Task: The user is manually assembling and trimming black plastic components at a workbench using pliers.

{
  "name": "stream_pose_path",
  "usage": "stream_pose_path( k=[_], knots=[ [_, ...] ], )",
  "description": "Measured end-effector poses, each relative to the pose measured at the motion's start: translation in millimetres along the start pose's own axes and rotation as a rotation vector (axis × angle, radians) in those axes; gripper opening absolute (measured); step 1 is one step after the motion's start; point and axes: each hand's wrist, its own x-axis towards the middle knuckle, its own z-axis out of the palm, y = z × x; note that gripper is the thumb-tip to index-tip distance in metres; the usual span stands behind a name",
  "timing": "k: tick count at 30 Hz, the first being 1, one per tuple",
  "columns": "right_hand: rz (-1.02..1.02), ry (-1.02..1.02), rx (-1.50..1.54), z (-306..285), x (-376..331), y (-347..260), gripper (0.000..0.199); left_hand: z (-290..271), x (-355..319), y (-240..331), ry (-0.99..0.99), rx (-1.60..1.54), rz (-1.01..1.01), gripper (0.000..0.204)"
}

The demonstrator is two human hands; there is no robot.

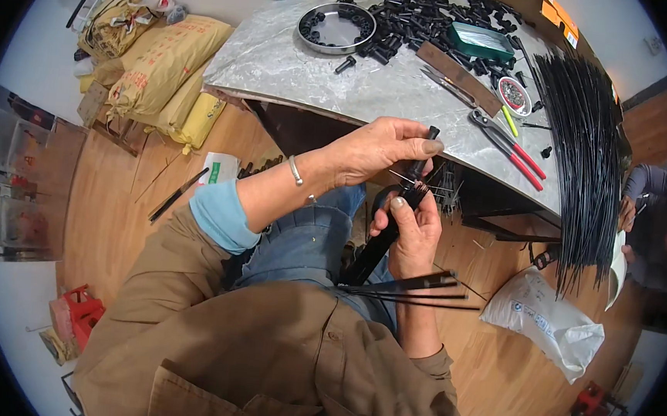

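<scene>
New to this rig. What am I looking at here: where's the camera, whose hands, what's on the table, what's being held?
There is no machine here: a person works with two bare hands. The single picture comes from a wide fisheye camera worn on their head, looking down, so straight edges bend near the rim and the forearms enter from below.

The left hand pinches a small black cap-like part at its fingertips. The right hand grips a bundle of thin black rods whose bare wire tips stick up between the hands. More rods lie across the lap.

On the grey tabletop: a heap of small black parts, a round metal tin, a green box, red-handled pliers and a long sheaf of black rods hanging over the edge. Yellow sacks lie on the wooden floor.
</scene>
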Motion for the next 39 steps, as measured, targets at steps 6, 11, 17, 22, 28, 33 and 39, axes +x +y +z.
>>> stream_pose_path(
  k=[6,11,17,22,28,33,39],
  knots=[
    [0.007,0.005,0.012,2.9,1.1,1.3,0.022,-10.8,0.6,-2.5,0.018,0.125,0.063,0.036],
    [0.043,0.009,0.018,3.0,1.4,1.6,0.022,-10.4,0.0,-3.7,0.012,0.172,0.143,0.034],
    [0.055,0.016,0.023,2.2,2.2,2.9,0.018,-7.5,-3.4,-2.6,-0.013,0.109,0.152,0.031],
    [0.052,0.017,0.021,1.6,2.6,2.7,0.018,-4.4,-4.5,-6.1,-0.027,0.06,0.176,0.03],
    [0.05,0.005,-0.004,0.5,3.8,3.2,0.018,-8.6,-7.9,-8.6,-0.056,0.0,0.115,0.031],
    [0.055,0.033,-0.009,3.3,2.0,0.3,0.018,-7.8,-9.3,-9.9,-0.05,0.03,0.125,0.032],
    [0.134,-0.074,0.092,-3.3,3.6,-1.1,0.02,-6.5,-18.7,-8.0,-0.147,-0.156,0.104,0.034]
  ],
)
